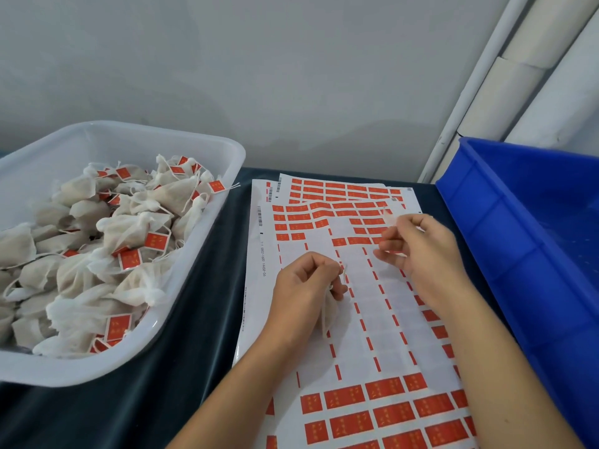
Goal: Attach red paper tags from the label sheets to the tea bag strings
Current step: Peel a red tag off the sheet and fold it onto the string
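Observation:
Several label sheets (359, 322) overlap on the dark table, with rows of red tags (385, 388) at the near and far ends and a peeled white stretch in the middle. My left hand (308, 286) hovers over the sheets and grips a white tea bag (329, 314) that hangs below the fingers, its string (343, 270) sticking up past my knuckles. My right hand (419, 249) is a little right of and beyond it, pinching a small pale, blurred piece (388, 218) at its fingertips, apparently a peeled tag seen from its back.
A white plastic tub (197, 251) on the left holds a heap of tea bags (97, 254), many with red tags on their strings. A blue crate (534, 254) stands close on the right. A grey wall and white pipes (470, 92) rise behind the table.

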The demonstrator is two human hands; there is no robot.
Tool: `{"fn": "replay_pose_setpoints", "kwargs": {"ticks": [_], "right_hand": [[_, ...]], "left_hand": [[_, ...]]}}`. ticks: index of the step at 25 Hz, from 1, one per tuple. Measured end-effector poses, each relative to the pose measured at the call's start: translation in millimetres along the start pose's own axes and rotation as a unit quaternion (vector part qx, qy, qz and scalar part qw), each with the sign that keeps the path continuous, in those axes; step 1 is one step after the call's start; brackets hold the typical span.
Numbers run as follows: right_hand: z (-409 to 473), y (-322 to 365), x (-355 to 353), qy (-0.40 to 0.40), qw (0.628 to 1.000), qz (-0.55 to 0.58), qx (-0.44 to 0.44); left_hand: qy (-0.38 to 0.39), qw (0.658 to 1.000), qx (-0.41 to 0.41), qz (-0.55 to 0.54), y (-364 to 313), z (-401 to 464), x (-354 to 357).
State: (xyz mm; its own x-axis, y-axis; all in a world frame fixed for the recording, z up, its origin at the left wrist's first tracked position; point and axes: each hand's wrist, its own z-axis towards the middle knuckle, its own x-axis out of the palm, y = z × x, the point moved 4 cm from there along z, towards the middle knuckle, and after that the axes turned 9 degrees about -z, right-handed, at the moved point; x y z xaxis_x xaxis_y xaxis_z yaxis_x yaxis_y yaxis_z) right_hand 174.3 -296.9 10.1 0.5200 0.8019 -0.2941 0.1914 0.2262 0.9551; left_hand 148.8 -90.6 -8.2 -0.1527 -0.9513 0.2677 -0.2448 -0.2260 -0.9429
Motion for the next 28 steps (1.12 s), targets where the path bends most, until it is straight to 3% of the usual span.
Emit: {"fn": "replay_pose_setpoints", "kwargs": {"ticks": [8, 15, 20, 24, 28], "right_hand": [[-58.7, -12.3, 1.5, 0.112, 0.985, 0.126, 0.025], [-61.5, -26.4, 3.2, 0.112, 0.972, 0.192, 0.079], [-58.6, -32.3, 3.8, 0.122, 0.984, 0.122, 0.043], [-61.1, -28.5, 9.5, 0.158, 0.972, 0.168, 0.041], [-62.6, -27.5, 8.3, 0.146, 0.972, 0.181, 0.035]], "left_hand": [[0.0, 1.0, 0.018, 0.0, 1.2, 2.7, 0.2], [-0.009, 0.999, 0.018, -0.027, 2.4, 6.6, -0.5], [-0.004, 0.997, 0.076, 0.008, -3.7, 4.9, -2.9], [-0.016, 0.996, 0.089, 0.001, -4.6, 7.9, -6.4], [-0.035, 0.996, 0.085, 0.001, -2.3, 7.4, -6.8]]}}
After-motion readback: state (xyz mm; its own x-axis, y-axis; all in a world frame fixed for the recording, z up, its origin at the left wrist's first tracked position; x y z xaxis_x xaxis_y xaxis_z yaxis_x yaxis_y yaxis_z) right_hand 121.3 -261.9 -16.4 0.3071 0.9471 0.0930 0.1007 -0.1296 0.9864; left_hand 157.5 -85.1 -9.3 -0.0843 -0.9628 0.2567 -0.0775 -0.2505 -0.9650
